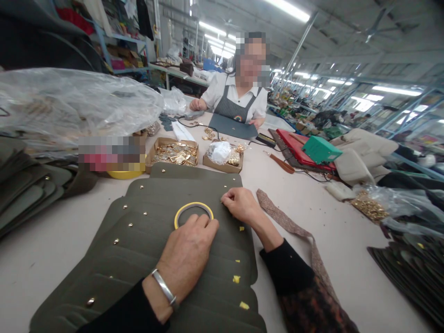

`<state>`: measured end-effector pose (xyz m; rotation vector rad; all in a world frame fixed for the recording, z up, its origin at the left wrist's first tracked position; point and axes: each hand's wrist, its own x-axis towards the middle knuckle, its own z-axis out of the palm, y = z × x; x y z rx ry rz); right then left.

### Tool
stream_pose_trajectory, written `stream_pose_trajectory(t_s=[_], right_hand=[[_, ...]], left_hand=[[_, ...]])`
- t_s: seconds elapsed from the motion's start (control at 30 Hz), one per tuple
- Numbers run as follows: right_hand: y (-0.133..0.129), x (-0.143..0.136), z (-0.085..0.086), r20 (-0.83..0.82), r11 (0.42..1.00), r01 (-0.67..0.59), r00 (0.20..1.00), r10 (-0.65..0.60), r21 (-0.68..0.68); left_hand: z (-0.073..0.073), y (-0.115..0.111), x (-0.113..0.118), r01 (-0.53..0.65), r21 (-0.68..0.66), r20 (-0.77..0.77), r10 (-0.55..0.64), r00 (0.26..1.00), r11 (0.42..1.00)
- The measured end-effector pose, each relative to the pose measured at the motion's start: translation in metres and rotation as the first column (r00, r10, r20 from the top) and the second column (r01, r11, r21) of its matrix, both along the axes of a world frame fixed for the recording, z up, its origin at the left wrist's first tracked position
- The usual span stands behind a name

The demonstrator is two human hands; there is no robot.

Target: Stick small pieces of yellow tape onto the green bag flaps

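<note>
Overlapping dark olive panels (152,245) with small gold studs lie in front of me, with bits of yellow tape (236,279) stuck along their right side. Closed around the near edge of a roll of yellow tape (194,204), my left hand (190,249) rests over the middle of the panels. A silver bracelet is on that wrist. My right hand (243,204) is at the right edge of an upper panel, thumb and fingertips pinched together. Whatever sits between those fingertips is too small to make out.
Ahead stand a box of gold metal pieces (175,152) and a smaller box (224,159) with a plastic bag. A co-worker (239,95) sits across the table with a dark panel (232,127). A brown strap (284,217) lies right; more panels are stacked on both sides.
</note>
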<state>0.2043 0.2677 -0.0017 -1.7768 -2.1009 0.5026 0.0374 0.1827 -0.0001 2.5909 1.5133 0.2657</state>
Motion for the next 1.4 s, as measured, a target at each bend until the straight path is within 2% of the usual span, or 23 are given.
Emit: stream_pose_trajectory(t_s=[0.2,0.3,0.37,0.43,0.53,0.6,0.77,0.9,1.13,1.3,1.4], right_hand=[[0.006,0.002,0.005,0.038,1.000,-0.001,0.999,0.002,-0.019],[0.005,0.014,0.006,-0.019,0.998,0.033,0.999,-0.032,0.058],[0.003,0.023,0.006,-0.085,0.993,0.021,0.996,-0.011,0.118],[0.001,0.028,0.005,-0.092,0.982,-0.073,0.992,0.091,0.174],[-0.001,0.025,0.003,0.083,0.939,-0.291,0.956,0.280,0.183],[0.000,0.019,0.003,0.189,0.930,-0.339,0.932,0.310,0.141],[0.010,0.007,0.011,0.264,0.965,-0.261,0.932,0.249,0.012],[0.015,0.010,0.013,0.200,0.973,-0.225,0.953,0.229,-0.043],[0.007,0.021,0.008,0.110,0.959,-0.283,0.953,0.282,-0.011],[0.002,0.021,0.007,0.114,0.965,-0.264,0.958,0.262,0.004],[-0.002,0.022,0.006,0.101,0.977,-0.210,0.973,0.206,0.027]], left_hand=[[0.003,0.001,-0.001,-0.001,-0.026,-0.010,0.001,1.000,1.000],[0.003,0.001,-0.001,-0.010,-0.014,-0.007,0.010,1.000,1.000],[0.001,0.001,-0.002,-0.014,0.002,0.009,0.014,1.000,1.000],[-0.001,0.004,-0.003,-0.020,0.024,0.039,0.019,0.999,1.000],[-0.004,0.010,-0.004,-0.016,0.050,0.110,0.011,0.994,0.999],[-0.006,0.015,-0.004,0.012,0.048,0.151,-0.019,0.988,0.999],[-0.009,0.023,-0.005,0.042,0.054,0.152,-0.049,0.987,0.998],[-0.008,0.024,-0.008,0.060,0.079,0.174,-0.074,0.982,0.995],[0.002,0.016,-0.016,0.106,0.133,0.335,-0.145,0.931,0.985],[0.001,0.010,-0.018,0.215,0.061,0.277,-0.224,0.934,0.975],[-0.004,0.010,-0.018,0.198,-0.032,0.238,-0.185,0.953,0.980]])
